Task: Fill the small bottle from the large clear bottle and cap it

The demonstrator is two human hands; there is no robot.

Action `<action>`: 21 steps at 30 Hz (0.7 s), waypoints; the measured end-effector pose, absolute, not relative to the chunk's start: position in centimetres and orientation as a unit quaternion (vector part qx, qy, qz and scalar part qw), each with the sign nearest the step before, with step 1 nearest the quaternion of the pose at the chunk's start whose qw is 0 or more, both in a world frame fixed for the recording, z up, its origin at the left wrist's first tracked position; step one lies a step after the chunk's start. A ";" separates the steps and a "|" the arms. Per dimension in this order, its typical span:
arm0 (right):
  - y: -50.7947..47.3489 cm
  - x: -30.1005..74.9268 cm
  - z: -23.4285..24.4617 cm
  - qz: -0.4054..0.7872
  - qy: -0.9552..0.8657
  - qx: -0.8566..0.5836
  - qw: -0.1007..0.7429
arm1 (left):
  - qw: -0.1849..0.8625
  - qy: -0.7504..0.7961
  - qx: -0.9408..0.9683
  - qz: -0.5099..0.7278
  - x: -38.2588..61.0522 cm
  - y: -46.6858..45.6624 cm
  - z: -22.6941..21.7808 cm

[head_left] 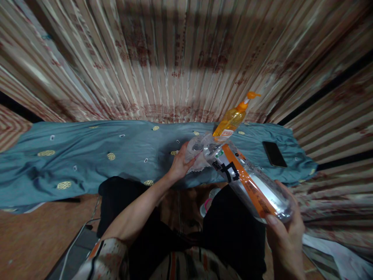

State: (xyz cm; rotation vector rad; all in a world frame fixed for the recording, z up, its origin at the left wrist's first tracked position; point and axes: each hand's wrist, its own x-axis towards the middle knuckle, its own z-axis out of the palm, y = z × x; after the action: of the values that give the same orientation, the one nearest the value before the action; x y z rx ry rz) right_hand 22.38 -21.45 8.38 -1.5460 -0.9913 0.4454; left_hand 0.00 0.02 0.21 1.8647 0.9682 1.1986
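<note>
My right hand (287,229) is closed around the base of a large clear plastic bottle (247,179) with an orange label. The bottle is tilted, its neck pointing down and left toward my left hand. My left hand (181,164) is closed on a clear, whitish, see-through plastic piece (196,149) beside the bottle's mouth. Its exact kind I cannot make out, nor whether it touches the bottle. Just behind the bottle's neck, a pump bottle (230,121) with yellow-orange liquid and an orange pump top stands on the cloth.
A blue-green patterned cloth (87,163) covers the narrow table before me. On its right part lies a black phone (274,154). Striped curtains (175,58) hang behind the table and at the sides. A white cable (72,243) runs down at the lower left.
</note>
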 end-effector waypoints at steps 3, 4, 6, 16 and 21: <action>-21.4 22.3 8.5 0.186 -0.424 -0.666 0.585 | 0.362 0.377 0.719 0.458 0.0 -0.1 0.3; -21.4 22.3 8.5 0.186 -0.422 -0.664 0.588 | 0.364 0.377 0.718 0.458 0.0 -0.1 0.4; -21.3 22.2 8.5 0.188 -0.421 -0.660 0.594 | 0.368 0.378 0.717 0.456 0.0 -0.1 0.4; -21.5 22.1 8.6 0.196 -0.408 -0.663 0.596 | 0.363 0.374 0.719 0.460 0.0 -0.1 0.5; -21.6 22.0 8.9 0.199 -0.416 -0.663 0.590 | 0.366 0.376 0.717 0.458 0.0 -0.1 0.4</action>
State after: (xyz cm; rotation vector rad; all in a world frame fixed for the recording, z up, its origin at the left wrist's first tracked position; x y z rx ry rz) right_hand 22.04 -21.59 8.90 -1.5430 -0.9674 0.4639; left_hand -0.04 -0.12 0.44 1.8430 0.9673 1.1776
